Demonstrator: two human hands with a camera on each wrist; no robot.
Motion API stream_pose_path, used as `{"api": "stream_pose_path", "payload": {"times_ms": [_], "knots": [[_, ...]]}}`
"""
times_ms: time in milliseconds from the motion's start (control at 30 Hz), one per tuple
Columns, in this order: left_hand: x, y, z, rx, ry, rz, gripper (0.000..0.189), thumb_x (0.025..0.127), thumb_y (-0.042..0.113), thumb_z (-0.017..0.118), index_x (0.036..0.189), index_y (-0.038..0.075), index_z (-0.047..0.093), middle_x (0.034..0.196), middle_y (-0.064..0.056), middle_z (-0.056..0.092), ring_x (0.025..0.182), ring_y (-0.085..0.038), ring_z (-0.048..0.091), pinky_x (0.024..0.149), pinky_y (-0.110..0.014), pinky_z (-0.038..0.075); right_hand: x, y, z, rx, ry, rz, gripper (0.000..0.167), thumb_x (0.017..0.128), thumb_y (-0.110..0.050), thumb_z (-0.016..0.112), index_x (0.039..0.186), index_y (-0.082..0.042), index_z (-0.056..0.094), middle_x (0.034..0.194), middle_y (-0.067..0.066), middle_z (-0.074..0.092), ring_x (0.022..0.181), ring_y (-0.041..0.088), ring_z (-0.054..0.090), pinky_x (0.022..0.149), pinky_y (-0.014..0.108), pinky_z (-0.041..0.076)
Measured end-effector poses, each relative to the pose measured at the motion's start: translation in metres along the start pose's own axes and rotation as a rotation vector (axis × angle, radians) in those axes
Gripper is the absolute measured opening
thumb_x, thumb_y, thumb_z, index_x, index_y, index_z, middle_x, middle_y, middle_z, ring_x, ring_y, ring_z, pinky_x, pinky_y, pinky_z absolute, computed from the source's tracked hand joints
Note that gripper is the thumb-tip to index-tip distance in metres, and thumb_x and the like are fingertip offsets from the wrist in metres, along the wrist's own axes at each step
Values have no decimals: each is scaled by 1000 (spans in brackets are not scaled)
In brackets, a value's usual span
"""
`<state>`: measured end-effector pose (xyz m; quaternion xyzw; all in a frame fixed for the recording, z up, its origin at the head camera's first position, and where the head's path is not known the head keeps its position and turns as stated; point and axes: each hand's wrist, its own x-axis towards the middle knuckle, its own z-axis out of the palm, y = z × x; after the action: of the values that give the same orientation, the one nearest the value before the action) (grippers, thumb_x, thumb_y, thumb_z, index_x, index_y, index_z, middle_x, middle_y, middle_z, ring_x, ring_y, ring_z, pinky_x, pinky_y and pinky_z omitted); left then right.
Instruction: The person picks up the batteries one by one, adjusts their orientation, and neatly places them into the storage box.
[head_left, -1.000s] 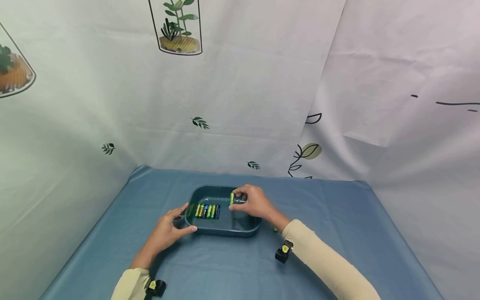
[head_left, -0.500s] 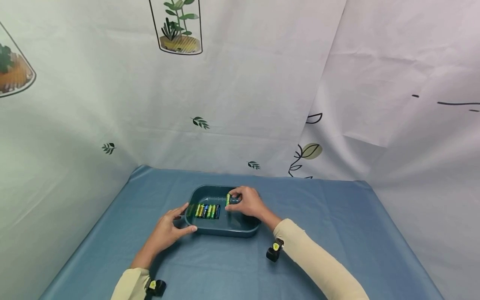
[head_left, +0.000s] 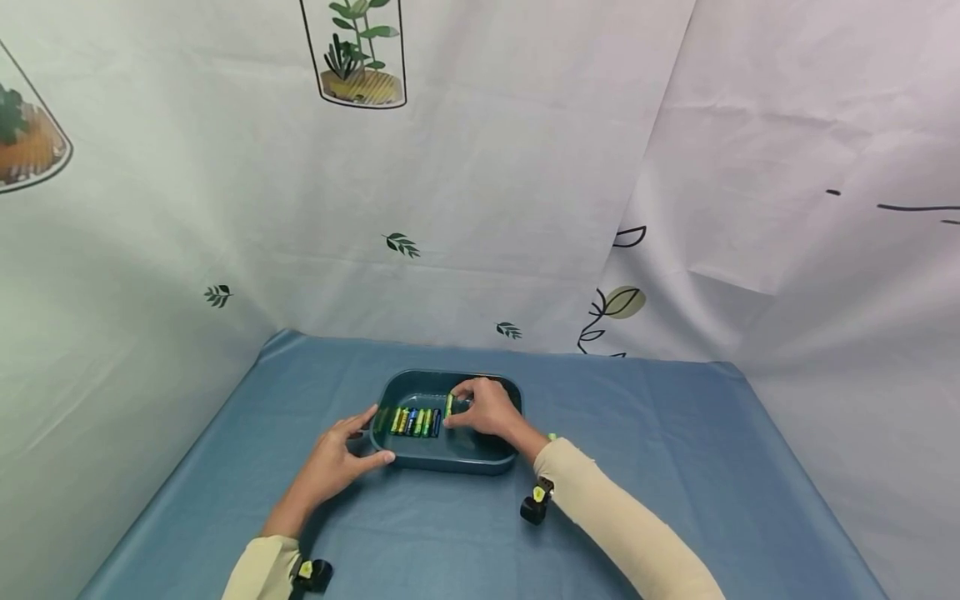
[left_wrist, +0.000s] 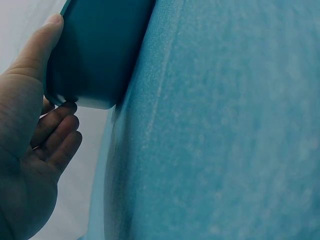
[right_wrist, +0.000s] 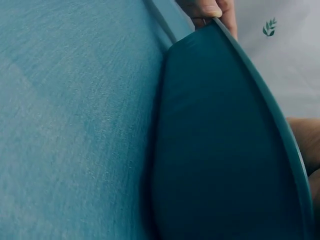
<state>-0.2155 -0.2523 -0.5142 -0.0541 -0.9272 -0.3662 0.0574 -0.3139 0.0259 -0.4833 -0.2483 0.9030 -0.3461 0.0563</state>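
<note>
A dark teal tray point(head_left: 450, 467) rests on the table, its side wall filling much of the right wrist view. My left hand point(head_left: 328, 465) grips the tray's left end, the thumb point(left_wrist: 49, 30) on the rim and the fingers round the end wall. Inside, toward the left, several batteries point(head_left: 417, 422) in green, yellow and blue lie side by side in a row. My right hand point(head_left: 489, 410) pinches a green battery point(head_left: 449, 406) between thumb and fingers, just right of that row. The tray's wall hides this battery from the right wrist view.
A blue cloth point(head_left: 420, 533) covers the table. Behind my right wrist a small green thing point(head_left: 552, 437) shows, mostly hidden by the sleeve. White printed sheets point(head_left: 480, 208) hang behind and at both sides.
My right hand has moved left and slightly down with the green battery, bringing it closer to the row. The left hand, the tray and the row have stayed put.
</note>
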Motion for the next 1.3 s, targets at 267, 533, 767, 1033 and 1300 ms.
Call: {"api": "stream_pose_path", "payload": {"times_ms": [267,533,767,1033,1300], "knots": [[-1,1,0,1,9,0,94,80,45,87,155,7,45,150,-27,50,121,-44,60,93,-59,53,0,-4,7,-5,-12,46,50,80,-34,90,121,-11,74,104,0,72,96,19,65,83,39,56],[-2,1,-1,-9,4,-3,94,81,45,86,156,7,44,151,-27,48,122,-44,59,93,-59,52,2,-8,11,-8,-31,70,49,78,-31,92,119,-10,74,105,1,72,98,19,66,84,37,56],[-1,1,0,-7,1,-7,94,81,46,86,155,8,45,151,-26,48,122,-44,59,94,-59,52,3,-6,15,-21,-48,79,50,77,-32,92,119,-10,75,106,1,72,96,19,66,81,36,56],[-1,1,1,-11,17,11,92,80,42,88,155,7,46,150,-26,50,121,-45,60,93,-59,53,4,-4,18,-19,-61,101,52,77,-33,92,120,-11,75,109,1,72,100,19,66,84,38,57],[-1,0,1,-12,25,18,92,80,41,88,154,7,46,150,-25,51,121,-44,60,92,-59,53,2,-5,18,-47,-66,74,53,77,-35,92,121,-11,75,106,1,71,96,17,65,81,36,57]]}}
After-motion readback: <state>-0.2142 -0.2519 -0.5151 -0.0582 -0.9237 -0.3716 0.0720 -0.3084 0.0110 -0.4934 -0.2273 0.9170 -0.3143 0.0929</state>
